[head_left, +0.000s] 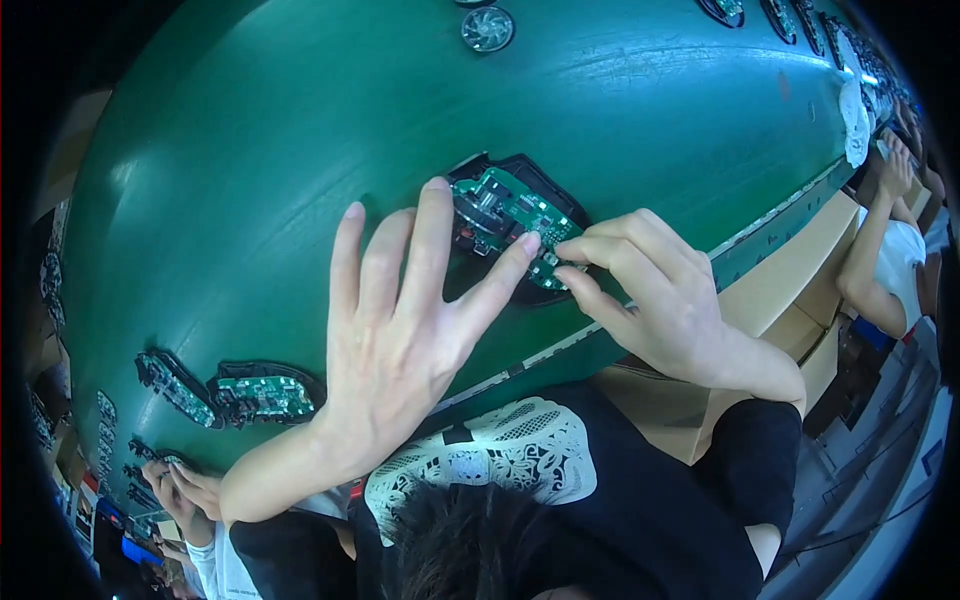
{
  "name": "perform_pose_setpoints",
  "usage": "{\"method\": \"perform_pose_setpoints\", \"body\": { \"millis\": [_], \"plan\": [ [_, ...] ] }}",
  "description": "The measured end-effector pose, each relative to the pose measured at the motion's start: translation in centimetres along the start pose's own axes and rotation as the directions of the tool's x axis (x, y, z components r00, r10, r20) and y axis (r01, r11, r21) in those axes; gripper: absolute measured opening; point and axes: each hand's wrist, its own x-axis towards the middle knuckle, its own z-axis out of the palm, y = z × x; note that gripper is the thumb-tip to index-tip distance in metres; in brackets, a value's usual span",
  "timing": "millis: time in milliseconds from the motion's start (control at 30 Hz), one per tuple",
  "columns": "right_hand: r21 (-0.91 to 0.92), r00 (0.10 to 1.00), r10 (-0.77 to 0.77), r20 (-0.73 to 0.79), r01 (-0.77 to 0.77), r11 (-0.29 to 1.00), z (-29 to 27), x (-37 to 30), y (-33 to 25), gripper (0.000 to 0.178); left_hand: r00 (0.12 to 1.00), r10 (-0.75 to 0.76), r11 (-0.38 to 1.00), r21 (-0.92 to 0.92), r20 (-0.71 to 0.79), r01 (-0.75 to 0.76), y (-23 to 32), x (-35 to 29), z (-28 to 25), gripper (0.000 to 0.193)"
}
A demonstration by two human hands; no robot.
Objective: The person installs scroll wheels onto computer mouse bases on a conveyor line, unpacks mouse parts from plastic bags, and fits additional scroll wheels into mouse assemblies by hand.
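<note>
In front of me on the green table lies an opened computer mouse (530, 205), a black shell with a green circuit board and a dark scroll wheel. My left hand (395, 300) steadies it from the left, index fingertip at the shell's edge and thumb pressed on the board; its other fingers are stretched out. Over the board's right end, my right hand (660, 290) has thumb and index finger brought together in a pinch. Whatever lies between those fingertips is too small to make out.
Two more black shells with green boards (265, 393) lie left of my left arm. A round finned part (488, 30) sits at the far edge, with further shells (778, 20) at far right. Cardboard boxes (790, 290) stand beyond the table's right edge. Other people's hands (180, 490) work on both sides.
</note>
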Motion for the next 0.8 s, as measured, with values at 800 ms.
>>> {"method": "perform_pose_setpoints", "body": {
  "millis": [800],
  "plan": [
    [-0.358,0.982,0.039,-0.187,-0.105,0.928,-8.3,4.9,8.6,0.038,0.894,-0.314,0.946,0.187,0.318,0.265,-2.6,-6.8,-10.4,0.1]
  ]
}}
